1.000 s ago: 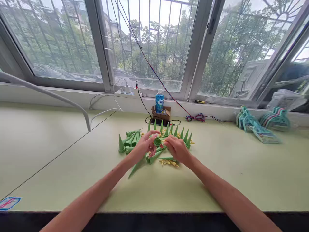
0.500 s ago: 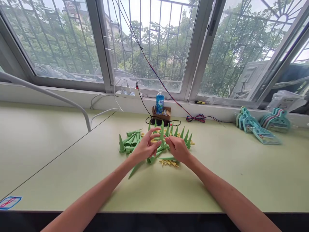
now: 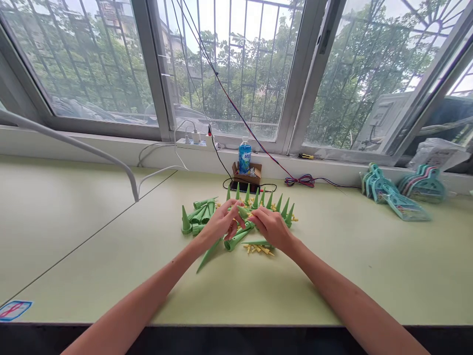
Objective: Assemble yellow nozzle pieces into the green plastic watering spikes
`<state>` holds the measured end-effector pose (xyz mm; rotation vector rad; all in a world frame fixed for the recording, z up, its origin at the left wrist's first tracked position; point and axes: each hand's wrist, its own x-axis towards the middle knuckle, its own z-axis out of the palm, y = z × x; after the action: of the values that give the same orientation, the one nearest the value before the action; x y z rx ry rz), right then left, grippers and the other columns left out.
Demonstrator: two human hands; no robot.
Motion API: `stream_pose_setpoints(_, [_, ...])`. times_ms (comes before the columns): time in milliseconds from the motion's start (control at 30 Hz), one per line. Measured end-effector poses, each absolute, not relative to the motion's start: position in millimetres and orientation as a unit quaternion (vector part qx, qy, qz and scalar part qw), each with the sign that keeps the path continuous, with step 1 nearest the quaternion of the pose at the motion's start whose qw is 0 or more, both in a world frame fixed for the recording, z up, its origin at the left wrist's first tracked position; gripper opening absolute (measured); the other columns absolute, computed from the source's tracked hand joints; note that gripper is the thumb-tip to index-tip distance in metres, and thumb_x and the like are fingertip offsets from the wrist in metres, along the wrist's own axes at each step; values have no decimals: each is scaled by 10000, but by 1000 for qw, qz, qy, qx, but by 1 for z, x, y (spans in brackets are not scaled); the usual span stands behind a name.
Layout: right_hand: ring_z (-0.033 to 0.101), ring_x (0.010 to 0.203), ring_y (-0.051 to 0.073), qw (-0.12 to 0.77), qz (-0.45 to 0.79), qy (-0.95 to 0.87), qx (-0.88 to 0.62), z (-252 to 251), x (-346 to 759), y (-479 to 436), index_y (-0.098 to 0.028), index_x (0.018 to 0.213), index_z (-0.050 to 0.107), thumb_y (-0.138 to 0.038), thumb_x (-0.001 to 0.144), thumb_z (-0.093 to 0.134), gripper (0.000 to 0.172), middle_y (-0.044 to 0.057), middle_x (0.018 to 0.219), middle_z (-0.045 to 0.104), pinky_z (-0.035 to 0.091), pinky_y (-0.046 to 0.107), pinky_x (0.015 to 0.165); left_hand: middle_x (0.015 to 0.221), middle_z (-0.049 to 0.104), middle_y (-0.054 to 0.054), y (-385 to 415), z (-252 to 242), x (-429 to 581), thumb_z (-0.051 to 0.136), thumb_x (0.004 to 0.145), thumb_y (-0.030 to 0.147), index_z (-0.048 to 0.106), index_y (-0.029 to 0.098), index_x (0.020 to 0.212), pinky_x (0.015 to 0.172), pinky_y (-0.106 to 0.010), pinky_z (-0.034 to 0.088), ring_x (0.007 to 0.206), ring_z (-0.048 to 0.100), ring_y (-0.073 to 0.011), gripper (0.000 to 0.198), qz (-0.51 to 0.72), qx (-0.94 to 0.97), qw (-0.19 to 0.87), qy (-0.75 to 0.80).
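Note:
My left hand (image 3: 220, 222) is closed around a green plastic spike (image 3: 243, 212), which it holds tilted above the table. Against one end of that spike my right hand (image 3: 274, 228) pinches a small yellow plastic piece (image 3: 250, 215), mostly covered by the fingers. Behind the hands, several green spikes (image 3: 279, 203) stand upright in a curved row, with yellow bits scattered among them. Loose hollow green spikes (image 3: 202, 215) lie piled left of my left hand. One long green spike (image 3: 208, 256) points toward the front edge. Below my right hand is a small heap of yellow pieces (image 3: 258, 249).
A blue liquid bottle (image 3: 244, 158) stands in a small cardboard box (image 3: 240, 179) behind the spikes, with a dark phone (image 3: 242, 187) in front. Coiled cable (image 3: 301, 181) lies near the sill. Teal plastic clips (image 3: 404, 204) sit at right; a grey hose (image 3: 121, 165) crosses at left.
The spike in my left hand has tipped from upright to slanting, its end now against the yellow piece in my right hand. Both hands stay close together over the same spot.

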<state>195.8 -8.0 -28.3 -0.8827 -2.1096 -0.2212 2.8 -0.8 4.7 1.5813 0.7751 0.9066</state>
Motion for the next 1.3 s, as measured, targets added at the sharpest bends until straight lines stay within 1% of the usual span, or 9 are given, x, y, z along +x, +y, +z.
stream_pose_setpoints(367, [433,591,125,436,-31,-832,-342,-28,198,-9,-192,808,515,-283,1003,350,271,22,724,509,341,231,574,823,573,0,-7,11,-3,585,846,493,406,244,1251,357,-162,335,443,504,-60,508,348,678,581,287])
stream_pose_setpoints(600, [437,548,123,458,45,-808,-368,-27,194,-11,-193,692,462,-319,1003,318,365,4,615,496,345,248,563,974,586,-41,-5,-1,-1,622,824,380,380,276,1320,412,-168,382,455,465,-33,561,356,763,457,288])
stream_pose_setpoints(667, [418,499,115,462,94,-793,-386,-26,191,-12,-193,640,451,-366,1004,302,429,-8,549,471,335,249,531,798,574,15,-4,-6,1,585,844,329,416,266,1316,485,-189,439,437,417,-34,506,373,792,379,301])
stream_pose_setpoints(733, [404,460,109,472,145,-771,-402,-26,189,-12,-194,597,435,-418,1000,293,482,-16,491,447,321,247,494,601,467,73,-4,-9,2,551,858,287,453,245,1304,595,-223,490,463,432,-61,458,390,811,317,301])
stream_pose_setpoints(800, [401,439,108,481,180,-752,-414,-26,187,-12,-196,574,422,-462,991,299,510,-19,457,431,309,245,467,547,419,82,-5,-10,3,534,866,273,461,233,1305,632,-237,497,495,471,-85,447,396,817,289,302])
stream_pose_setpoints(933, [393,424,106,490,200,-738,-418,-25,186,-12,-196,595,435,-498,979,320,503,-29,442,413,303,244,454,848,607,-21,-7,-9,5,527,879,311,432,251,1317,536,-222,468,434,449,-48,453,396,806,295,328])
stream_pose_setpoints(1033, [386,427,107,498,189,-732,-424,-24,187,-13,-194,634,467,-490,978,340,471,-38,447,404,317,242,467,1040,591,-62,-5,-10,6,507,896,373,415,271,1297,472,-205,439,407,444,-21,423,413,782,330,330])
stream_pose_setpoints(1167, [408,467,111,509,157,-732,-425,-23,189,-14,-188,693,514,-448,982,361,418,-36,491,431,337,238,499,885,570,-8,-1,-10,7,454,918,472,457,241,1175,360,-171,335,374,434,-29,345,456,731,388,328])
stream_pose_setpoints(1300, [448,539,115,499,96,-758,-409,-24,190,-14,-183,737,550,-396,979,399,355,-14,590,507,363,234,548,686,550,25,1,-3,7,408,916,554,498,194,1027,314,-165,241,325,386,-37,388,466,686,455,325])
